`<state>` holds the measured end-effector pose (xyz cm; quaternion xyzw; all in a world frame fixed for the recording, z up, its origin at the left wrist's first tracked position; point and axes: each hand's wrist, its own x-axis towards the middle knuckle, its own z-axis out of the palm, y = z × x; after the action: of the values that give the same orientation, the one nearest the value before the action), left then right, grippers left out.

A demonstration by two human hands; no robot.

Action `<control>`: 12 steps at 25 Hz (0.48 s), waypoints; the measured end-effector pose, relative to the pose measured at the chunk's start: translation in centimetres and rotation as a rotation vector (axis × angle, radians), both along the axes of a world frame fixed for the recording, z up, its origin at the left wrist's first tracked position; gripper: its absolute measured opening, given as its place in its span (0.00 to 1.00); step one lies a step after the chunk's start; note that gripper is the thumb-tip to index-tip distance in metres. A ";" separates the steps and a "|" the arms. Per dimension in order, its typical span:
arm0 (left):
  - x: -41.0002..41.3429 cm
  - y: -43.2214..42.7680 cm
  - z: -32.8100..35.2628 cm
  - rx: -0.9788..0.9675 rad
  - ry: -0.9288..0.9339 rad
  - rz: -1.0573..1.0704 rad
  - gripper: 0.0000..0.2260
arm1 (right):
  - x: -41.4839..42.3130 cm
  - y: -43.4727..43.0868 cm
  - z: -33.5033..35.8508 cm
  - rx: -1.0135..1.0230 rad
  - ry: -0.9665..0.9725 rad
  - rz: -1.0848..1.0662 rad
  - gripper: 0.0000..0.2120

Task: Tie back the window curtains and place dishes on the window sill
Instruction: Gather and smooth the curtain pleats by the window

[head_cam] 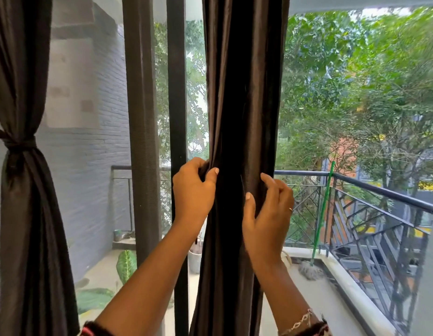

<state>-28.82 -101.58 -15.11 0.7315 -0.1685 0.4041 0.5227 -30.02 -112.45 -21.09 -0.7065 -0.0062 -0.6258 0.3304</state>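
A dark brown curtain (237, 93) hangs gathered in the middle of the window. My left hand (193, 192) pinches its left edge, thumb in front and fingers curled into the folds. On the curtain's right edge rests my right hand (269, 214), its thumb pressing the front of the fabric and its fingers bent around the side. At the far left a second dark curtain (23, 190) is bound at its waist by a dark tie (16, 141). No dishes or window sill show in view.
Two dark vertical window frame bars (176, 93) stand left of the middle curtain. Behind the glass is a balcony with a metal railing (380, 187), a green-handled mop (322, 214), potted plants (125, 263) and trees.
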 end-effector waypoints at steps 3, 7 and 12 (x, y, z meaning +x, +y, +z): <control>0.0 0.3 0.0 -0.004 0.012 0.009 0.09 | 0.8 -0.7 0.8 0.024 0.318 0.071 0.26; -0.2 0.5 0.1 0.002 -0.006 0.012 0.09 | 1.4 -0.2 0.7 -0.019 0.469 0.131 0.23; 0.1 1.1 0.1 -0.004 -0.031 0.021 0.04 | 0.7 1.2 0.2 -0.058 0.364 0.115 0.20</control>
<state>-28.73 -100.47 -14.96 0.7259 -0.1682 0.4210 0.5173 -29.30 -111.26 -20.93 -0.8158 -0.0047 -0.4671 0.3411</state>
